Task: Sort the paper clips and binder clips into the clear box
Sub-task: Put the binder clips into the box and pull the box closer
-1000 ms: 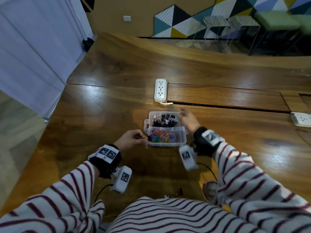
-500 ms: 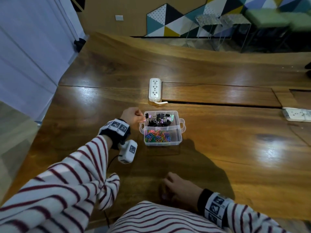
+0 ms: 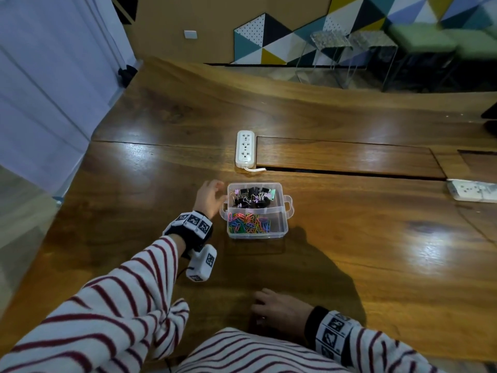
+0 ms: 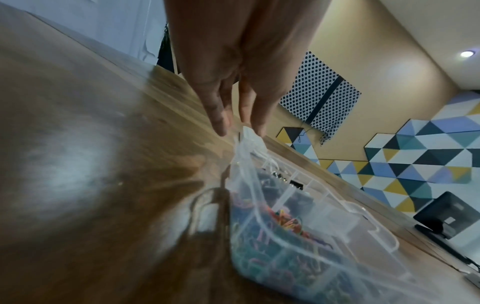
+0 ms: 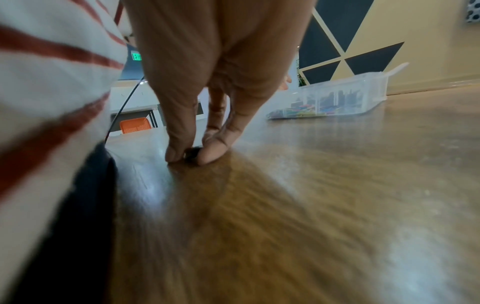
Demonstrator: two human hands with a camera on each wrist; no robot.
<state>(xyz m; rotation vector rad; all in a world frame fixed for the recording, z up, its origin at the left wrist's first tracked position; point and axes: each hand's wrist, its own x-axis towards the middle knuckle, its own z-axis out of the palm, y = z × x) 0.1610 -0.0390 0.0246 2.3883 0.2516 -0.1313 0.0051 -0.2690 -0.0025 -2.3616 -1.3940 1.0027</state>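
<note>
- Wooden worktop (image 3: 349,238), dark brown and glossy, spreads out in front of me, with bright patches of reflected light.
- Near the middle sits the clear box (image 3: 283,227), a small see-through plastic tub with a divider across it and a handle tab on each short side.
- Its far compartment holds the binder clips (image 3: 250,197), mostly black with a few pale purple ones.
- Its near compartment holds the paper clips (image 3: 248,223), a loose heap of pink, blue, green, orange and yellow.
- My left hand (image 3: 209,197) is just beside the left wall of the box, at the far compartment. Its fingers (image 4: 215,115) are straight and slightly apart, and hold nothing.
- My right hand (image 3: 279,309) is at the near edge of the worktop, close to my body and well apart from the box.
- Its thumb and a fingertip (image 5: 213,152) press down on the wood and pinch a small dark object (image 5: 191,154) between them. It is too blurred to tell which kind of clip it is.
- Beyond the box lies a white power strip (image 3: 244,148), and a second one (image 3: 470,193) lies at the far right.
- Both my sleeves are white with red stripes.
</note>
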